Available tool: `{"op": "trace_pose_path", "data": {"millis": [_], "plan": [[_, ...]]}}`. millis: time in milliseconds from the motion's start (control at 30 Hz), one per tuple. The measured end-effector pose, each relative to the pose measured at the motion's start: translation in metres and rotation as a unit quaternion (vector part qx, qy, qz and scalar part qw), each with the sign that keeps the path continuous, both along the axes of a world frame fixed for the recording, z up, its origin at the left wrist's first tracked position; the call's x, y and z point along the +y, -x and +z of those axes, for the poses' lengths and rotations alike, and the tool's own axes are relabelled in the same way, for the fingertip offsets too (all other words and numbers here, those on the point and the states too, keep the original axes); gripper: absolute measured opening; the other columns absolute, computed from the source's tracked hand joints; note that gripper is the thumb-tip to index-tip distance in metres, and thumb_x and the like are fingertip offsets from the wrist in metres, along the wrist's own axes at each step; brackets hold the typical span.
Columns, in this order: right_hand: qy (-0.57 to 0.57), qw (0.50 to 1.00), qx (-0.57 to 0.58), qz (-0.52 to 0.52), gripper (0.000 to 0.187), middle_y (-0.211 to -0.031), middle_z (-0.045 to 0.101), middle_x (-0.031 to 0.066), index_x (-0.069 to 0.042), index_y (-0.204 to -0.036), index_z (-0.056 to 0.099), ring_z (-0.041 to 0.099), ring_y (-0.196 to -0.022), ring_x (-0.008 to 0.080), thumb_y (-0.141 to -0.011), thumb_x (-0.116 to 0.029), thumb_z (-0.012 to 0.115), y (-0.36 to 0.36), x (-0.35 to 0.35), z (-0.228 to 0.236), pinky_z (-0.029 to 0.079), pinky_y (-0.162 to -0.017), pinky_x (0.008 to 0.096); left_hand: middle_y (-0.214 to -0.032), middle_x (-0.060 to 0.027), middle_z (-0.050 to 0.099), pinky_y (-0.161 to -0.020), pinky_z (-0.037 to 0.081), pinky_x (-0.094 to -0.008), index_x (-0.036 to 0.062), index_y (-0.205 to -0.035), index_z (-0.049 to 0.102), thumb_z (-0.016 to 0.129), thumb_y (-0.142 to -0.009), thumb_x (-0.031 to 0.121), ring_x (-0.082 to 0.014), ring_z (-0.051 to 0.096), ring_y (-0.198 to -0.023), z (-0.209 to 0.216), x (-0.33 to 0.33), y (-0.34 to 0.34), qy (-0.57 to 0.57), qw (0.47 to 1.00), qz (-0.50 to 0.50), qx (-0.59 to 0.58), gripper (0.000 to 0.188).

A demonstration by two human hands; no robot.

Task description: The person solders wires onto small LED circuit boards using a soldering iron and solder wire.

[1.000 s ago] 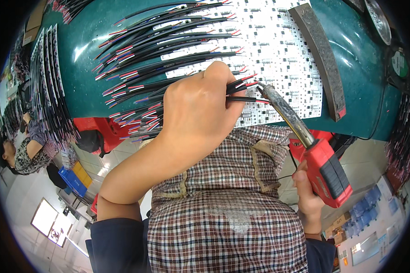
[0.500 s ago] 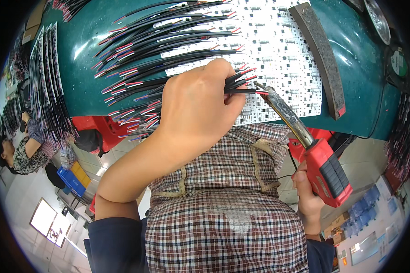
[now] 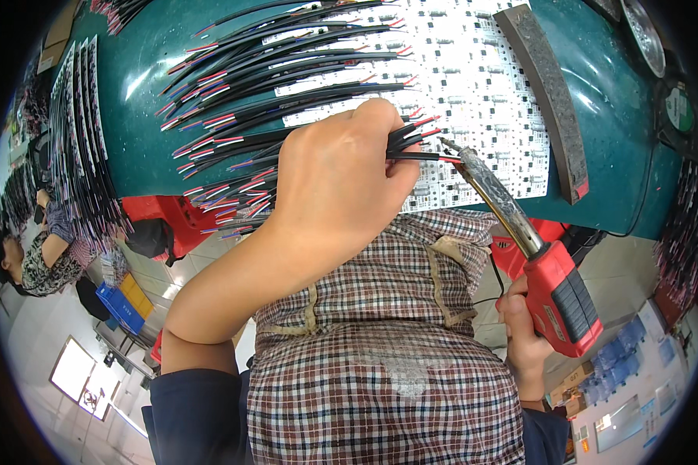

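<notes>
Green desk (image 3: 171, 93) carries white component strips (image 3: 473, 85) and loose wires. Left hand (image 3: 341, 186), fingers closed, pinches black wires (image 3: 415, 143) mid-desk. Right hand (image 3: 523, 341) grips red soldering iron (image 3: 562, 298), tip touching wire ends.

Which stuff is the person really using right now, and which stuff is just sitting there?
In use:
- left hand pinching black wires
- right hand holding red soldering iron
- white strips of small parts

Just lying about:
- dark bar
- wires spread on green table
- blue crate
</notes>
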State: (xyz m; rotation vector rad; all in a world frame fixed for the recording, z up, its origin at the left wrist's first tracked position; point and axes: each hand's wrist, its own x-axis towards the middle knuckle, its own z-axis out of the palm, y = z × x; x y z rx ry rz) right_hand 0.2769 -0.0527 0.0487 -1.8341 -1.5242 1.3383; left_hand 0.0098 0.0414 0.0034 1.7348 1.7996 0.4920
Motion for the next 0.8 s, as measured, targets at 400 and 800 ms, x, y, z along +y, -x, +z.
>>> {"op": "trace_pose_path", "data": {"millis": [400, 800], "plan": [[0.041, 0.998, -0.043, 0.019, 0.027, -0.092, 0.07, 0.0121, -0.002, -0.102, 0.072, 0.069, -0.081, 0.0263, -0.076, -0.005, 0.079, -0.018, -0.011, -0.005, 0.053, -0.074, 0.0365, -0.064, -0.0053, 0.064, -0.054, 0.048, -0.0291, 0.0033, -0.089, 0.071, 0.079, -0.08, 0.016, -0.0154, 0.061, -0.053, 0.003, 0.007, 0.004, 0.014, 0.999, -0.037, -0.01, 0.017], [-0.019, 0.999, 0.033, -0.016, 0.012, -0.07, 0.053, 0.0052, 0.003, -0.089, 0.058, 0.046, -0.054, 0.0099, -0.093, -0.007, 0.063, -0.002, -0.003, -0.002, 0.042, -0.052, 0.0267, -0.064, -0.0052, 0.066, -0.054, 0.049, -0.0294, 0.0034, -0.085, 0.07, 0.079, -0.08, 0.016, -0.0159, 0.062, -0.053, 0.001, 0.008, 0.003, 0.016, 0.999, -0.03, 0.005, 0.016]]}}
